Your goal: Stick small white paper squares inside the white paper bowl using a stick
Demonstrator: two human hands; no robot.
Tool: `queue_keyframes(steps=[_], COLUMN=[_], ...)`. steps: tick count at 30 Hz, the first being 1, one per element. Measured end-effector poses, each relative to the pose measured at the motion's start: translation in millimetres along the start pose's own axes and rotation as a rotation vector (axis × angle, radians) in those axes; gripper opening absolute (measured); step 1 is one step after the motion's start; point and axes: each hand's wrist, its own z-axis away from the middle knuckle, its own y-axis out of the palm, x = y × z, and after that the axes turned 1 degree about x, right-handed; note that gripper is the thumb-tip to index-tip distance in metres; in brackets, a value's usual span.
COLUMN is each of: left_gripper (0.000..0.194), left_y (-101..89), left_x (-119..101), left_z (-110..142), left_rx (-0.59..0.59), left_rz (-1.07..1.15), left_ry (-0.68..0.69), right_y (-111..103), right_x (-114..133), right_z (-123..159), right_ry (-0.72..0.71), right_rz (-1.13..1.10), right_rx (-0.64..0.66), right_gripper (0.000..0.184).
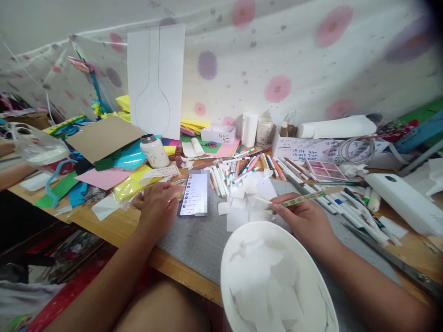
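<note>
The person's right hand (301, 221) pinches a flat wooden strip (311, 196) with green lettering, thumb and fingers clamped on it near its left end, which lies above a cluster of small white paper pieces (238, 204); whether the white bit at that end belongs to the strip is unclear. The left hand (157, 207) lies at the left edge of a lit smartphone (189, 193), its fingers loosely bent; I cannot tell whether the fingertips grip the phone or only rest beside it. The phone lies on a grey cutting mat (200, 253) over a wooden table (116, 226), its screen partly pixelated. Close to the person, a white bowl (306, 263) full of torn white paper (263, 281) stands out over the table's front edge, just below the right hand. Beyond the paper pieces lie many loose markers (218, 180), with a pink-filled palette (327, 170) to their right. Left of the markers stands a white bottle (154, 152) with a dark cap, near brown cardboard (105, 133) and coloured sheets. Behind, a white board (155, 87) bearing a long-necked outline leans against a flower-patterned sheet (224, 69). Another person's forearm (14, 173) shows at the far left.
</note>
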Motion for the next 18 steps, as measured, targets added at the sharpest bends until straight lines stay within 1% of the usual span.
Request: queue_keyframes(steps=[11,18], left_gripper=[0.046,0.045], left_y=[0.8,3.8], left_x=[-1.9,-1.1], left_z=[-5.1,-7.0], left_rx=[0.052,0.048], left_rz=[-0.018,-0.001], left_ry=[0.014,0.012], right_y=[0.8,0.4], right_x=[0.5,-0.1], right_z=[1.1,0.5], right_ry=[0.009,0.001], right_rz=[0.011,0.023], right_rx=[0.013,0.012], right_gripper=[0.016,0.017])
